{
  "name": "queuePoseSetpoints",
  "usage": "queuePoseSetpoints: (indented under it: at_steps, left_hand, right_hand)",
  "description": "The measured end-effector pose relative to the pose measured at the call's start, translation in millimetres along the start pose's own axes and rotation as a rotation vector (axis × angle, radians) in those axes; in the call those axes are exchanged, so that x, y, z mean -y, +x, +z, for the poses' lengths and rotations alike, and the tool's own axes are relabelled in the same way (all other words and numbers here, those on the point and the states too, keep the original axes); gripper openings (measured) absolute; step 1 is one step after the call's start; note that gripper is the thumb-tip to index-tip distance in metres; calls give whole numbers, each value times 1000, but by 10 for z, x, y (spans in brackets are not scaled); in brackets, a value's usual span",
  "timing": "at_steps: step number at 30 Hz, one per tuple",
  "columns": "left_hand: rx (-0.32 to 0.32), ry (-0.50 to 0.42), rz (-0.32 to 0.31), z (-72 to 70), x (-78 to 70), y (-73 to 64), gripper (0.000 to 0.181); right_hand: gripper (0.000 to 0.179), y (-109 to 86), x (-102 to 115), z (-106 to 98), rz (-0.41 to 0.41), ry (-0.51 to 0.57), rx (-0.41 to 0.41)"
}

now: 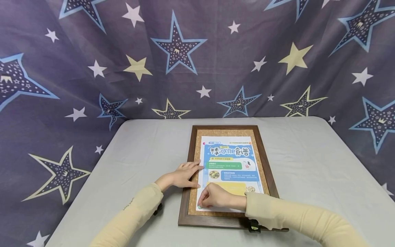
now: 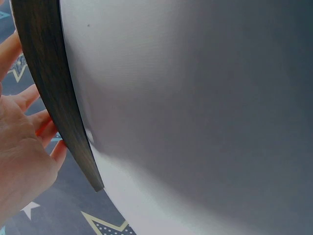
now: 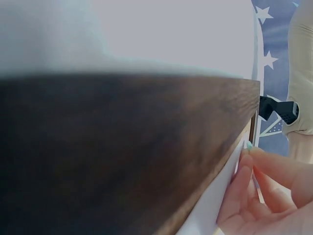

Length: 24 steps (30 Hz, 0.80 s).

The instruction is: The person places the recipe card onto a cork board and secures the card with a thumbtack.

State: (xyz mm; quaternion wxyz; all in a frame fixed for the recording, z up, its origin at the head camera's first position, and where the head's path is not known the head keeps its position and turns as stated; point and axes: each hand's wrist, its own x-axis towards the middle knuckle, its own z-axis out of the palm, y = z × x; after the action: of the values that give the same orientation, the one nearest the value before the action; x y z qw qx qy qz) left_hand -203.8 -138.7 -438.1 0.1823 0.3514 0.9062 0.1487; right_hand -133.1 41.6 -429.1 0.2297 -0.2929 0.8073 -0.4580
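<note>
A printed poster (image 1: 226,176) with blue, green and yellow blocks lies on a cork board (image 1: 228,132) in a dark brown wooden frame (image 1: 192,219). At the poster's lower left corner my right hand (image 1: 216,196) pinches a small mint-green push pin (image 3: 249,145) between thumb and fingertips. How deep its point sits is hidden. My left hand (image 1: 182,175) lies spread over the frame's left side, its fingertips touching the poster's left edge. In the left wrist view, the frame partly hides this hand (image 2: 24,147). A pink push pin (image 1: 204,143) marks the poster's upper left corner.
The board lies on a table with a pale grey cover (image 1: 148,147). A dark curtain with stars (image 1: 216,61) hangs behind and at the sides. Black wrist camera mounts (image 1: 254,226) sit under both forearms, the right one by the frame's near edge.
</note>
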Motion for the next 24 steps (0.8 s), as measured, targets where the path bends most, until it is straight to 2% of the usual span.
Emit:
queuePoseSetpoints:
  at_steps: [14,24]
  left_hand:
    - [7,6,-1,0,-2,4,68]
    - [10,0,10,0,-2,-1,68]
  right_hand:
    - [9,12,-20,4,28,-59,-27]
    - [12,16,-36,9,24,-59,-37]
